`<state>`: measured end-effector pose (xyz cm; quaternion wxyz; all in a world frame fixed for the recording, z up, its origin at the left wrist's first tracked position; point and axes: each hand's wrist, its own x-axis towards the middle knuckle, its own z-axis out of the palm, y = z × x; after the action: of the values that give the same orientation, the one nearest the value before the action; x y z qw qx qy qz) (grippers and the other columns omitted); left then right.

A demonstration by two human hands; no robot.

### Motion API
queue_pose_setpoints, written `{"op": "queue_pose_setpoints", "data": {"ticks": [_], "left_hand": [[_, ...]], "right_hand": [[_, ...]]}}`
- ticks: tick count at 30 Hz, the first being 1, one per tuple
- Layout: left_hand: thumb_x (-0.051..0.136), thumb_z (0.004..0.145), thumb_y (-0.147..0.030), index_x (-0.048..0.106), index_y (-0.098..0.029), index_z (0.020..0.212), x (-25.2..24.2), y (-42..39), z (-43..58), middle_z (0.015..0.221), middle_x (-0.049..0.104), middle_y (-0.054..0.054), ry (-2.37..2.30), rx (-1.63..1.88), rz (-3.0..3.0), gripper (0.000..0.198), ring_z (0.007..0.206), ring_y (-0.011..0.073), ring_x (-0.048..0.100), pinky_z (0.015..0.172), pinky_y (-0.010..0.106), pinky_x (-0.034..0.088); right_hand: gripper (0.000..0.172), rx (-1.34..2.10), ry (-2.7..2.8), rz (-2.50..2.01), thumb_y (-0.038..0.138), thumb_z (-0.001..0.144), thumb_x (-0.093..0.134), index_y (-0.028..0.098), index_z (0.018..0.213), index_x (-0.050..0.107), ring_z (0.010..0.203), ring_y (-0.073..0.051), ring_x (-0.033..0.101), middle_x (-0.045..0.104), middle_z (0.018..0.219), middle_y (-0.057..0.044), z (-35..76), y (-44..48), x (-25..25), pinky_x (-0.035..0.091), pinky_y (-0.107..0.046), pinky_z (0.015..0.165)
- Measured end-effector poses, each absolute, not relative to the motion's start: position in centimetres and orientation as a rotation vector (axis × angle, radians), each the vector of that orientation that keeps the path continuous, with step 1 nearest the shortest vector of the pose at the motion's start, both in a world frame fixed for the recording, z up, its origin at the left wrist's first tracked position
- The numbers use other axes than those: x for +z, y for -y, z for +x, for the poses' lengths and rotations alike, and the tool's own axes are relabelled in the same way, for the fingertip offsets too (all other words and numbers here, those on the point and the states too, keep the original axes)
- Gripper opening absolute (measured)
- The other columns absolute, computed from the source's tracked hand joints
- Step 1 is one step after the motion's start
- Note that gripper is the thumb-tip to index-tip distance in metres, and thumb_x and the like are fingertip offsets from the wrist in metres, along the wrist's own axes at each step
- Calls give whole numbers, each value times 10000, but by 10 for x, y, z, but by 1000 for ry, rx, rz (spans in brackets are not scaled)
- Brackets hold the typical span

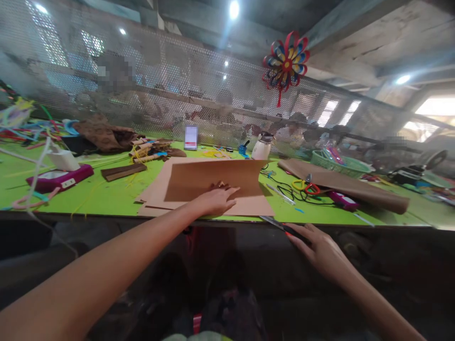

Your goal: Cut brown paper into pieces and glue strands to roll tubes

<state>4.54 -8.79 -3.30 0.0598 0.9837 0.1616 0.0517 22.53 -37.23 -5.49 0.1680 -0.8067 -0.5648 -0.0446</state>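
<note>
The brown sheets (192, 170) lie at the near edge of the green surface (117, 199), straight ahead of the person, with the top one bent so that its far part stands up and shades the rest. The left hand (215, 201) rests flat on them near that edge, fingers apart and gripping nothing; the right hand (320, 244) has its fingers clamped around the red-and-black handle of a bladed tool (272, 220) — whether scissors or a knife I cannot tell — with the blade at the sheets' near right corner. The sheets look like thick paper or thin card: probably light, fairly stiff yet springy at the bend, apt to slide over one another and to crease if pinched hard. A broad, flat palm near the bend, well away from the blade, seems the best hold. To the right, a slim metal tool (280, 194), a black cord (284, 193) and scissors (308, 185) crowd that side, and a rolled brown sheet (355, 187) lies beyond them. A white jug (262, 149) and a phone (191, 137) stand behind — brown strips (122, 171) and a purple power strip (64, 177) lie left.
</note>
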Motion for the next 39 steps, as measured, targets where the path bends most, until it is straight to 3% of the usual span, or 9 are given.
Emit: {"op": "queue_pose_setpoints", "data": {"ticks": [5, 10, 14, 22, 30, 36, 39], "left_hand": [[292, 918, -499, 324, -282, 1435, -33, 88, 45, 1450, 417, 66, -457, 241, 3020, 561, 1289, 310, 374, 1046, 471, 268], [302, 921, -509, 233, -340, 1466, -35, 88, 46, 1509, 323, 42, -569, 145, 2937, 574, 1352, 305, 305, 1083, 487, 203], [308, 921, -512, 227, -307, 1476, -33, 89, 44, 1501, 338, 60, -529, 143, 2950, 597, 1359, 289, 302, 1089, 453, 202], [304, 925, -472, 262, -282, 1464, -31, 91, 43, 1488, 360, 65, -468, 199, 2995, 574, 1350, 292, 318, 1091, 448, 204], [304, 924, -498, 196, -295, 1485, -35, 88, 44, 1519, 295, 73, -542, 126, 2931, 607, 1396, 316, 221, 1095, 510, 165], [293, 933, -472, 255, -263, 1465, -34, 87, 42, 1482, 371, 73, -408, 247, 3014, 573, 1335, 265, 351, 1113, 426, 171], [274, 935, -464, 273, -263, 1457, -35, 87, 43, 1486, 364, 61, -392, 252, 3013, 559, 1317, 275, 368, 1105, 442, 187]], "right_hand": [[426, -138, 1618, -2293, 472, 932, 384, 268, 1232, 606, 841, -227, 639, 639, 916, -75, 219, 356, -51, 490, -345, 782], [415, -79, 1641, -2244, 459, 923, 410, 249, 1204, 630, 901, -236, 640, 671, 976, -89, 220, 355, -49, 481, -353, 835], [410, -24, 1656, -2195, 441, 921, 418, 228, 1196, 635, 942, -234, 635, 677, 1021, -92, 218, 362, -41, 476, -346, 854], [401, -74, 1688, -2237, 446, 918, 422, 255, 1185, 653, 816, -227, 650, 670, 888, -83, 210, 343, -32, 485, -340, 787], [401, -99, 1746, -2300, 441, 933, 396, 274, 1209, 634, 817, -234, 653, 651, 920, -86, 202, 347, -29, 487, -335, 757], [388, -71, 1750, -2220, 432, 924, 422, 257, 1182, 653, 827, -230, 653, 668, 916, -91, 198, 337, -26, 487, -336, 784], [362, -51, 1779, -2150, 413, 913, 452, 270, 1174, 658, 820, -222, 655, 677, 911, -85, 194, 326, -28, 491, -323, 778]]}}
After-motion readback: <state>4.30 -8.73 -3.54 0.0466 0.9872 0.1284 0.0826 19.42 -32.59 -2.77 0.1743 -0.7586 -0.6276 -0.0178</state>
